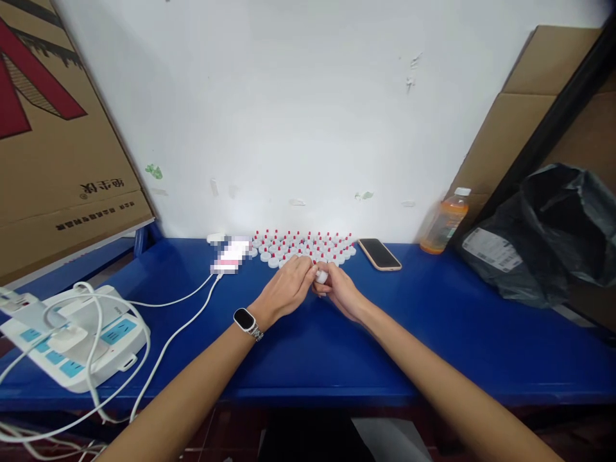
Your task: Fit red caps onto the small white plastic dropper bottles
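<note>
Over the blue table [317, 359], both hands meet at a small white bottle [321, 276]. My right hand [342, 290] is closed around it, fingers curled. On the bottle's left side my left hand [291, 283] has its fingers pressed together, gripping it, though the thumb and what lies under the fingertips are hidden. Just behind the hands, rows of small white bottles with red tips [273, 262] stand upright near the wall. My hands hide some of the front ones. A wristwatch [245, 319] sits on my left wrist.
A dark-screened phone [380, 254] lies right of the bottles; a lit, cabled phone [231, 255] lies left. The power strip [96, 340] and loose white cables fill the left side. Toward the right are an orange drink bottle [445, 221] and a black plastic bag [543, 237]. Behind stands a white wall [308, 115].
</note>
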Motion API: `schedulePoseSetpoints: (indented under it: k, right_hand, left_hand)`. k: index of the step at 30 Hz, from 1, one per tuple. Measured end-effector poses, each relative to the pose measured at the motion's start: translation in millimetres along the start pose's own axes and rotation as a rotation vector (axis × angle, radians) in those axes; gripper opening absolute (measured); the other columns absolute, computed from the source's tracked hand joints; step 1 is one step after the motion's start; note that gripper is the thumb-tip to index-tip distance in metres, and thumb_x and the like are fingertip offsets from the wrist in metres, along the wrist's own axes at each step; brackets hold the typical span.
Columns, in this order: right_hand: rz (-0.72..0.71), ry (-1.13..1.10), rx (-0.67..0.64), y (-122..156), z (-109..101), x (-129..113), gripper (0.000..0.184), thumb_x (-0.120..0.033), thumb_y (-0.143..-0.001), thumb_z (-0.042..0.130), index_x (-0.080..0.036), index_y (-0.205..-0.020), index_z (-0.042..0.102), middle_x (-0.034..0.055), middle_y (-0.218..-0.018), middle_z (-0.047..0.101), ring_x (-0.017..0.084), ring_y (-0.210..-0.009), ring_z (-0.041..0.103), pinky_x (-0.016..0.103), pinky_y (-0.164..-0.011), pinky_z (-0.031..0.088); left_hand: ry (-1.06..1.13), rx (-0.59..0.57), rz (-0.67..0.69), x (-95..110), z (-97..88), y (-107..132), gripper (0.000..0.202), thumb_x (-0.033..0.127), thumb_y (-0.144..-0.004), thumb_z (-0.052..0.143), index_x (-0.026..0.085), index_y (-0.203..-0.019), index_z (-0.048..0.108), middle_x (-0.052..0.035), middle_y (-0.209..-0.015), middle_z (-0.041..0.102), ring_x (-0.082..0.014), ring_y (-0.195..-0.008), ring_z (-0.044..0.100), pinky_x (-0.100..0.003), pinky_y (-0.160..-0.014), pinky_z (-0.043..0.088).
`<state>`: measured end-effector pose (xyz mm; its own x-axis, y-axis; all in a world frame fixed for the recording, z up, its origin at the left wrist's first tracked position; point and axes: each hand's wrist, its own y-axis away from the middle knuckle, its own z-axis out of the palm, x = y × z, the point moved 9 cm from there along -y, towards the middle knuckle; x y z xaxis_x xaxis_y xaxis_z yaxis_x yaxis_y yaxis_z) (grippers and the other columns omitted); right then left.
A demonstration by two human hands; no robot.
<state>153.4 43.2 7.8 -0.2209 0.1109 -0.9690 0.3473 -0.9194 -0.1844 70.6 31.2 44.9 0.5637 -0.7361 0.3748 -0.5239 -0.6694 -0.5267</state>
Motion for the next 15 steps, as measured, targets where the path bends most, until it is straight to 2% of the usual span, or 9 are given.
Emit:
schedulePoseSetpoints:
  k: [3,5,7,10,12,15]
  right_hand:
    - [0.151,-0.144,-0.111,3,7,9,0.029,-0.042,-0.090,0.044,-0.021,-0.069,0.047,-0.0087,-0.049,0.025,0.011,-0.050,0.021,0.028,-0.057,0.029]
    - [0.176,-0.141,-0.154,4,9,9,0.028,-0.042,-0.089,0.048,-0.021,-0.070,0.048,-0.0088,-0.050,0.027,0.010,-0.050,0.021,0.027,-0.057,0.030]
    - [0.094,-0.045,-0.142,2,6,3,0.030,-0.045,-0.088,0.052,-0.020,-0.071,0.048,-0.0075,-0.054,0.032,0.010,-0.052,0.026,0.027,-0.056,0.029]
    - [-0.108,0.249,-0.045,1,-2,-13,0.031,-0.048,-0.089,0.054,-0.020,-0.074,0.049,-0.0060,-0.060,0.039,0.010,-0.053,0.030,0.026,-0.054,0.026]
    - [-0.215,0.492,0.018,5,-6,-26,0.024,-0.042,-0.091,0.053,-0.021,-0.079,0.052,-0.0057,-0.061,0.042,0.011,-0.054,0.034,0.026,-0.054,0.027]
    - [-0.329,0.814,0.148,16,-13,-44,0.012,-0.031,-0.090,0.054,-0.021,-0.082,0.056,-0.0039,-0.066,0.051,0.013,-0.061,0.045,0.026,-0.062,0.035]
  left_hand:
    - [-0.003,-0.066,0.090,3,4.2,1,0.031,0.035,-0.106,0.025,0.021,-0.086,0.043,-0.0030,-0.086,0.051,-0.0179,-0.080,0.046,-0.033,-0.076,0.039]
    - [0.079,-0.064,0.071,1,5.9,2,0.032,0.035,-0.106,0.025,0.021,-0.084,0.043,-0.0027,-0.084,0.051,-0.0171,-0.079,0.046,-0.032,-0.076,0.039]
    - [0.197,-0.023,-0.011,-4,6.7,1,0.035,0.038,-0.106,0.025,0.020,-0.082,0.043,-0.0016,-0.081,0.051,-0.0160,-0.077,0.046,-0.031,-0.075,0.039]
    - [0.371,0.030,-0.150,-12,10.9,0,0.038,0.045,-0.104,0.027,0.020,-0.080,0.044,0.0003,-0.077,0.050,-0.0143,-0.072,0.045,-0.029,-0.070,0.037]
    - [0.458,0.061,-0.206,-19,11.1,-1,0.041,0.049,-0.103,0.030,0.020,-0.077,0.042,0.0012,-0.074,0.048,-0.0136,-0.070,0.042,-0.029,-0.067,0.037]
    - [0.543,0.182,-0.294,-40,-2.2,-1,0.045,0.052,-0.101,0.027,0.021,-0.071,0.037,0.0022,-0.067,0.040,-0.0129,-0.064,0.038,-0.028,-0.062,0.035]
